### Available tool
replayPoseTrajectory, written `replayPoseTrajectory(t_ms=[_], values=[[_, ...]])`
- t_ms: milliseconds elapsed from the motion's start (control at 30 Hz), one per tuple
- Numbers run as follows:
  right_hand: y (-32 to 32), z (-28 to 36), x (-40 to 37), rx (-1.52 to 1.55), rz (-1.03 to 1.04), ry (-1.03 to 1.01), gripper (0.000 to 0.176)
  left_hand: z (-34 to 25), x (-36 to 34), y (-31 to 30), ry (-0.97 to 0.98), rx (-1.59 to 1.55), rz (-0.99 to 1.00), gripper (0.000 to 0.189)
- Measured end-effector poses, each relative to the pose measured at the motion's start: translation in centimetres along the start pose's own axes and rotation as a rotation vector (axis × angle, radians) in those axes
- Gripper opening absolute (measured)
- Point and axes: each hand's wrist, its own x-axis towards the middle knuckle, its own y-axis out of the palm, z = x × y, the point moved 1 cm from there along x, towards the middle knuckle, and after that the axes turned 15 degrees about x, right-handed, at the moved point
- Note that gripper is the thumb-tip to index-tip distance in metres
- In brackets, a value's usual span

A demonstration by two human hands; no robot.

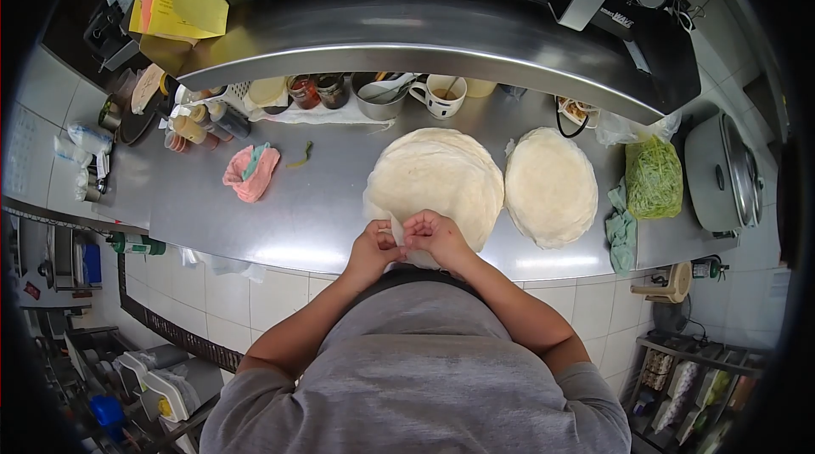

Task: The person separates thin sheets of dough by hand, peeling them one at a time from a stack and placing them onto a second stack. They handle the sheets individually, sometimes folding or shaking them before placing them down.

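A large stack of thin, round, pale wrapper sheets (437,174) lies on the steel counter right in front of me. At its near edge, my left hand (375,248) pinches the lifted edge of a wrapper sheet. Close beside it, my right hand (435,237) has its fingers bent and pressed on the same thin sheet. Part of that sheet hangs below my hands, near the counter's front edge. To the right sits a second, smaller stack of wrapper sheets (552,188), nearly touching the first and apart from both hands.
A pink and green cloth (251,172) and a green scrap (300,155) lie on the left. A mug (443,97), a metal pot (381,97) and jars line the back under a steel shelf (399,59). Rightward are a bag of shredded greens (654,178), a green cloth (621,233) and a grey lidded cooker (722,169).
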Motion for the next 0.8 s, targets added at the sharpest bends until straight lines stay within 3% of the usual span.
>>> replayPoseTrajectory(t_ms=[67, 133, 267, 367, 467, 567, 633, 800], values=[[-0.17, 0.21, -0.11, -0.266, -0.055, -0.073, 0.022, -0.01, 0.03, -0.11, -0.037, -0.17, 0.04, 0.046], [-0.07, 0.28, -0.44, -0.369, -0.041, -0.073, 0.022, 0.13, -0.02, -0.16, -0.185, -0.315, 0.041, 0.026], [-0.14, -0.23, -0.51, -0.527, -0.048, -0.115, 0.017, 0.24, -0.03, -0.05, -0.205, -0.322, 0.044, 0.019], [-0.35, 0.28, -0.51, -0.405, -0.087, 0.019, 0.015, 0.17, -0.09, 0.02, -0.15, -0.288, 0.044, 0.02], [-0.08, 0.33, -0.59, -0.29, -0.081, 0.004, 0.014, 0.61, 0.04, 0.23, -0.045, -0.245, 0.062, 0.022], [0.04, 0.57, -0.68, -0.473, -0.036, -0.06, 0.013, 0.93, 0.1, 0.39, 0.006, -0.194, 0.031, 0.024], [0.0, 0.67, -0.66, -0.397, -0.04, -0.013, 0.013, 0.78, 0.2, 0.37, 0.056, -0.152, 0.048, 0.024], [-0.38, -0.16, -0.45, -0.248, -0.039, 0.008, 0.011, 0.15, 0.04, 0.46, 0.004, -0.113, -0.008, 0.023]])
